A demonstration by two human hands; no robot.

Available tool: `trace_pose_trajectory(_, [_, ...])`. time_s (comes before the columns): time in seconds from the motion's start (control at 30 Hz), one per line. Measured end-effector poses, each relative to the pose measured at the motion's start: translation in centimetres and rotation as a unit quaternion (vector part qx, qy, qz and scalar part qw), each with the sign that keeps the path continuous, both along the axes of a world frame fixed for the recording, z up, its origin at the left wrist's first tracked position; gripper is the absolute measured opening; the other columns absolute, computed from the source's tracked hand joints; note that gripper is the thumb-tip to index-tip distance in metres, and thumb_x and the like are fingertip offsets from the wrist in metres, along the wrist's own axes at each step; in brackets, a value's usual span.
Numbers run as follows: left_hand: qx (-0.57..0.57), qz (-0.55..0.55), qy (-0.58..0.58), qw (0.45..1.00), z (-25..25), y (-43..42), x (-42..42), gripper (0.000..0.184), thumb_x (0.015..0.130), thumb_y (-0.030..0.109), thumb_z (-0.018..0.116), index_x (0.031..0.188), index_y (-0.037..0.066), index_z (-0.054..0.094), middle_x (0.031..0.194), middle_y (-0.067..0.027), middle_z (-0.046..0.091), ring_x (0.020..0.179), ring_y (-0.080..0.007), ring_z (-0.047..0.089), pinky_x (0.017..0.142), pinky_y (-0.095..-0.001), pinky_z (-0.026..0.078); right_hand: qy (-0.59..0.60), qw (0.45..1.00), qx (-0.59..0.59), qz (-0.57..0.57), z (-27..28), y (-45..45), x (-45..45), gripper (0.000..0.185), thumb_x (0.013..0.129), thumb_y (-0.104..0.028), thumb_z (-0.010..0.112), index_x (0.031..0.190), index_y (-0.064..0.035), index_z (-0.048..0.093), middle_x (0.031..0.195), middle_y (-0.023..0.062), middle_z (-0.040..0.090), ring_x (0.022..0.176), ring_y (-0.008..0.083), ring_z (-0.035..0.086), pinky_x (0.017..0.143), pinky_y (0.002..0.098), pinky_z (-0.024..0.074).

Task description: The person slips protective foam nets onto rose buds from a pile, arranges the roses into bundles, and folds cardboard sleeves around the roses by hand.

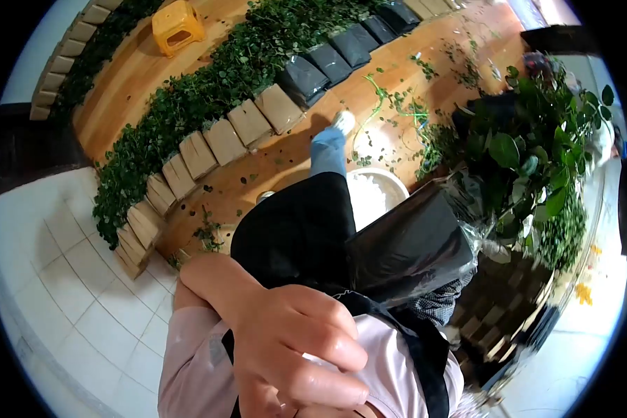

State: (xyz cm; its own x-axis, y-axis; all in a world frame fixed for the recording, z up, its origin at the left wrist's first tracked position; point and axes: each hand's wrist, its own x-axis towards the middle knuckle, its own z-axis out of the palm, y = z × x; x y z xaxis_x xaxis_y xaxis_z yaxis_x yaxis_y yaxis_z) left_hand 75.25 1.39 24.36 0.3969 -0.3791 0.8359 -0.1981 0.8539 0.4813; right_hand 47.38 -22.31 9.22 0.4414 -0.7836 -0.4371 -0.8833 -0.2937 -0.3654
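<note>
My left hand (303,348) is raised close to the camera in front of the pink shirt (397,341), its fingers curled. What they hold, if anything, is hidden. My right hand does not show clearly; a black-wrapped bundle (414,240) lies slanted across my right side and covers that area. Clear plastic film (470,209) sticks out of the bundle's end, beside large green leafy stems (522,153). A black apron (296,226) covers my lap and leg.
Rows of leafy bunches in brown paper (223,143) and black wrapping (352,45) lie on the wooden floor (265,171). A white basin (380,191) stands by my foot. Green strapping (380,97) and loose leaves litter the floor. A yellow stool (177,28) stands behind.
</note>
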Motion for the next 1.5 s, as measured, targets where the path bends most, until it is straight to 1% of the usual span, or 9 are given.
trace_pose_trajectory(0.3, [0.199, 0.287, 0.12, 0.93, -7.4, -32.8, 12.8, 0.005, 0.092, 0.019, 0.065, 0.093, 0.021, 0.06, 0.084, 0.004, 0.061, 0.053, -0.0109, 0.057, 0.044, -0.0203, 0.038, 0.076, 0.991, 0.018, 0.112, -12.0, -34.0, 18.5, 0.041, 0.097, -0.027, 0.057, 0.136, -0.0154, 0.053, 0.118, 0.0166, 0.065, 0.108, 0.0278, 0.064, 0.094, 0.0359, 0.0494])
trace_pose_trajectory(0.47, [0.12, 0.258, 0.12, 0.951, -13.7, -49.9, 21.4, 0.019, 0.087, 0.013, 0.066, 0.099, 0.021, 0.055, 0.089, -0.0019, 0.067, 0.068, -0.018, 0.062, 0.05, -0.0268, 0.042, 0.133, 0.973, 0.022, 0.188, -17.9, -52.1, 29.6, 0.042, 0.097, -0.027, 0.057, 0.137, -0.0159, 0.053, 0.12, 0.0167, 0.065, 0.11, 0.028, 0.063, 0.094, 0.0359, 0.0493])
trace_pose_trajectory(0.57, [0.383, 0.183, 0.044, 0.904, -17.9, -55.0, 26.9, 0.015, 0.079, 0.015, 0.07, 0.091, 0.016, 0.061, 0.087, -0.0042, 0.064, 0.07, -0.0223, 0.061, 0.055, -0.032, 0.046, 0.161, 0.956, 0.02, 0.246, -22.0, -60.0, 36.7, 0.042, 0.097, -0.027, 0.057, 0.138, -0.0162, 0.052, 0.121, 0.0167, 0.065, 0.11, 0.0281, 0.063, 0.095, 0.0358, 0.0492])
trace_pose_trajectory(0.83, [0.816, 0.235, 0.08, 0.522, -39.7, -48.0, 22.4, 0.013, 0.084, 0.002, 0.067, 0.095, 0.005, 0.061, 0.089, -0.0132, 0.063, 0.082, -0.0344, 0.062, 0.071, -0.0415, 0.05, 0.228, 0.907, -0.019, 0.353, -35.9, -70.4, 56.9, 0.044, 0.097, -0.027, 0.057, 0.14, -0.0171, 0.051, 0.123, 0.0167, 0.064, 0.112, 0.0283, 0.063, 0.096, 0.0358, 0.0489])
trace_pose_trajectory(0.93, [0.849, 0.226, 0.14, 0.456, -41.0, -46.5, 20.5, 0.011, 0.085, 0.0, 0.066, 0.094, 0.003, 0.059, 0.087, -0.0143, 0.062, 0.079, -0.0341, 0.061, 0.069, -0.0402, 0.05, -0.01, 0.943, 0.148, 0.297, -46.8, -70.9, 62.9, 0.048, 0.096, -0.036, 0.057, 0.137, -0.0118, 0.054, 0.124, 0.017, 0.064, 0.112, 0.0262, 0.062, 0.097, 0.0346, 0.047])
trace_pose_trajectory(1.0, [0.859, 0.218, 0.126, 0.446, -40.8, -46.6, 20.0, 0.011, 0.086, 0.0, 0.065, 0.094, 0.002, 0.058, 0.086, -0.0145, 0.061, 0.078, -0.0334, 0.061, 0.069, -0.0392, 0.05, -0.109, 0.919, 0.312, 0.213, -66.2, -73.3, 66.1, 0.058, 0.097, -0.047, 0.056, 0.135, -0.0027, 0.055, 0.125, 0.0195, 0.065, 0.115, 0.0283, 0.06, 0.1, 0.0334, 0.0438])
trace_pose_trajectory(1.1, [0.864, 0.213, 0.166, 0.426, -39.6, -47.8, 20.2, 0.009, 0.087, -0.001, 0.064, 0.093, 0.001, 0.058, 0.084, -0.0145, 0.06, 0.076, -0.0323, 0.06, 0.068, -0.0375, 0.05, -0.037, 0.959, 0.171, 0.225, -73.1, -68.1, 62.2, 0.073, 0.09, -0.056, 0.059, 0.138, -0.0013, 0.052, 0.127, 0.0238, 0.062, 0.117, 0.0392, 0.058, 0.103, 0.0364, 0.0417])
trace_pose_trajectory(1.33, [0.789, 0.255, 0.293, 0.476, -33.8, -50.2, 24.3, 0.006, 0.093, -0.001, 0.056, 0.096, -0.001, 0.061, 0.089, -0.0118, 0.064, 0.078, -0.0233, 0.064, 0.073, -0.0311, 0.051, -0.292, 0.938, 0.189, -0.007, -68.2, -70.1, 52.4, 0.038, 0.097, -0.022, 0.063, 0.127, -0.0005, 0.056, 0.113, 0.0077, 0.063, 0.099, 0.017, 0.059, 0.089, 0.03, 0.0479])
trace_pose_trajectory(1.5, [0.688, 0.263, 0.309, 0.601, -28.5, -49.0, 25.6, 0.013, 0.089, -0.004, 0.055, 0.098, 0.001, 0.062, 0.086, -0.0106, 0.067, 0.079, -0.0231, 0.065, 0.074, -0.0308, 0.051, -0.033, 0.954, 0.286, -0.09, -53.9, -62.7, 42.6, 0.028, 0.099, -0.028, 0.059, 0.112, -0.003, 0.062, 0.098, 0.007, 0.063, 0.091, 0.0206, 0.058, 0.079, 0.0371, 0.0487])
